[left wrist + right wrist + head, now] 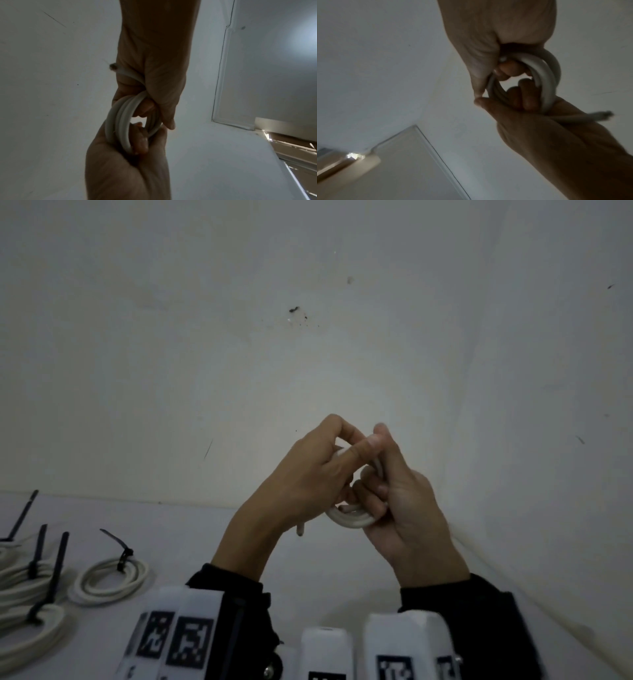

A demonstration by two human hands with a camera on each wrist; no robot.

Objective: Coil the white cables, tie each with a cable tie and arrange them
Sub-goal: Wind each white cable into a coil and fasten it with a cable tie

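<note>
Both hands hold one small coil of white cable (352,520) in the air above the table, near the middle of the head view. My left hand (318,470) grips the coil's left side, thumb laid over its top. The right hand (400,498) has its fingers curled through the loop from the right. A short loose end (300,530) sticks out under the left wrist. From the left wrist, the coil (120,121) runs between my left hand (154,81) above and right hand (120,169) below. The right wrist view shows the coil (547,81) likewise gripped. No cable tie shows on it.
On the white table (205,535), at the left, lies a coiled white cable (109,580) bound with a black cable tie (123,556). More tied coils (27,580) lie at the far left edge. A plain wall stands close behind the table.
</note>
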